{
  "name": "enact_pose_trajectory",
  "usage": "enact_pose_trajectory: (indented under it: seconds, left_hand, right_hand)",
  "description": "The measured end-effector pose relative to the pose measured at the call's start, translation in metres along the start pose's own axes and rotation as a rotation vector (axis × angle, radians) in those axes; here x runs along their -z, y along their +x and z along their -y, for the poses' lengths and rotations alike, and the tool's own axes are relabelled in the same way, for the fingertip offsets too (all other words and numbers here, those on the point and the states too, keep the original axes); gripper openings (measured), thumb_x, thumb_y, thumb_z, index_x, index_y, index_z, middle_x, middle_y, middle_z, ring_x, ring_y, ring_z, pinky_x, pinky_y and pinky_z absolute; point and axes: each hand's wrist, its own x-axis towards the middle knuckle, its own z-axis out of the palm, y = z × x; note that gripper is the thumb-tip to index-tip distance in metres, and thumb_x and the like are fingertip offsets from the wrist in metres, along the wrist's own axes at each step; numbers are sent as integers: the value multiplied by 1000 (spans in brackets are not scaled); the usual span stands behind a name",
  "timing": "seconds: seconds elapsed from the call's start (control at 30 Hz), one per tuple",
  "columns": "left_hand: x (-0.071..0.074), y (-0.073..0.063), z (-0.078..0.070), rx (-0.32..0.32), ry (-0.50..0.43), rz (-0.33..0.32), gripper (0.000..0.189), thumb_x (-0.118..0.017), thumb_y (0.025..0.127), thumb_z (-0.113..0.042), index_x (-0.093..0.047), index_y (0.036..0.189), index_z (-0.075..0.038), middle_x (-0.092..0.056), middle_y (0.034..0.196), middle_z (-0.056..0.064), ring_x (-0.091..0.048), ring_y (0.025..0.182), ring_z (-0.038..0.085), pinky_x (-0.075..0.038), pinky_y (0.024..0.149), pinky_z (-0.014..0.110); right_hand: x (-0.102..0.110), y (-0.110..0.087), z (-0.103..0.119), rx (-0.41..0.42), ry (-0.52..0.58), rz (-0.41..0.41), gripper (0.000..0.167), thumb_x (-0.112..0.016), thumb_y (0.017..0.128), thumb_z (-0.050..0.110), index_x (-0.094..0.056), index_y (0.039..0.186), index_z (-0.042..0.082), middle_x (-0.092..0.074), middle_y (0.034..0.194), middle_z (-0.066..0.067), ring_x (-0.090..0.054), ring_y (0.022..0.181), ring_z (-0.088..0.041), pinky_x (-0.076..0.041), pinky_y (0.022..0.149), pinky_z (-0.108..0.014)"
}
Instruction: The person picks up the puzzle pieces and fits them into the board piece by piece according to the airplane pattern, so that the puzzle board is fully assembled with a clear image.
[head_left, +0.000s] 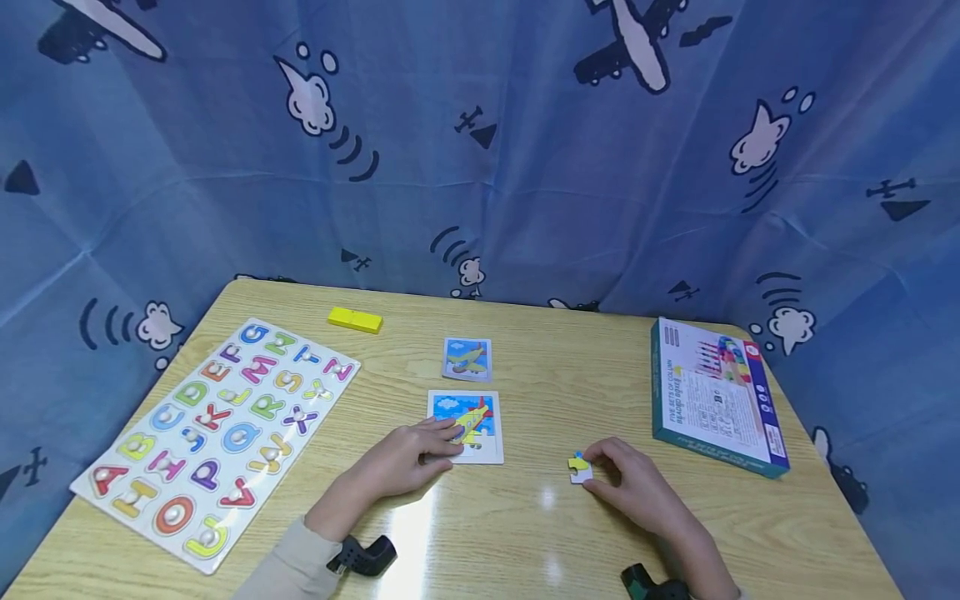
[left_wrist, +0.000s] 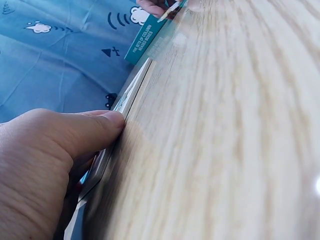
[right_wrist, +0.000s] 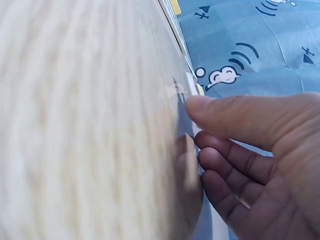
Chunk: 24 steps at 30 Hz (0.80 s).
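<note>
In the head view my left hand [head_left: 405,457] rests on the left part of a framed jigsaw puzzle [head_left: 487,450] with a yellow airplane picture. Its fingers lie over the picture, hiding some of it, and in the left wrist view the thumb [left_wrist: 112,120] touches the puzzle's edge. To the right, my right hand [head_left: 633,483] pinches a small puzzle piece [head_left: 581,473], yellow, blue and white, between thumb and fingers at the piece's right side. Just behind the puzzle lies a small airplane picture card [head_left: 467,359], which matches its image.
A white alphabet peg board [head_left: 288,367] with colored letters lies on the left. Behind it sits a yellow block [head_left: 355,320]. A boxed toy set [head_left: 716,396] lies at the right of the wooden table [head_left: 525,533]. A blue curtain [head_left: 420,125] hangs along the back.
</note>
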Motion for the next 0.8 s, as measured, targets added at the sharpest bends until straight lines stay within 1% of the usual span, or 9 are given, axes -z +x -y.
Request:
enact_pose_trajectory:
  seconds: [0.1,0.2,0.37,0.57,0.8]
  left_hand:
    - [0,0,0,-2,0,-4,28,-62,92,-24,-68,118,-15,-58,133,1,-48,130,19,-38,111,38]
    - [0,0,0,-5,2,-10,28,-63,92,-24,-69,118,-15,-58,132,1,-49,130,19,-37,111,38]
    - [0,0,1,0,5,-8,28,-62,92,-25,-68,118,-16,-58,133,0,-48,130,17,-37,112,37]
    - [0,0,1,23,-7,8,29,-61,93,-27,-68,119,-17,-56,134,-2,-47,131,16,-36,112,35]
    - [1,0,-1,39,-9,19,29,-61,93,-27,-67,120,-18,-55,135,-3,-46,132,16,-36,112,36]
  right_hand:
    - [-1,3,4,2,-11,-1,24,-76,80,16,-64,101,17,-61,96,9,-57,86,-5,-51,73,-22]
    - [-3,7,10,24,-17,1,23,-75,80,16,-64,101,17,-61,97,9,-58,88,-7,-53,75,-24]
    - [-6,17,24,62,9,31,21,-73,83,18,-64,102,17,-61,99,8,-60,93,-9,-54,82,-27]
    - [-16,33,43,128,-13,55,19,-71,85,22,-64,102,16,-62,100,7,-58,94,-9,-54,83,-29]
    - [-29,49,62,166,-54,54,22,-72,84,23,-64,103,16,-63,100,7,-58,94,-8,-54,83,-30]
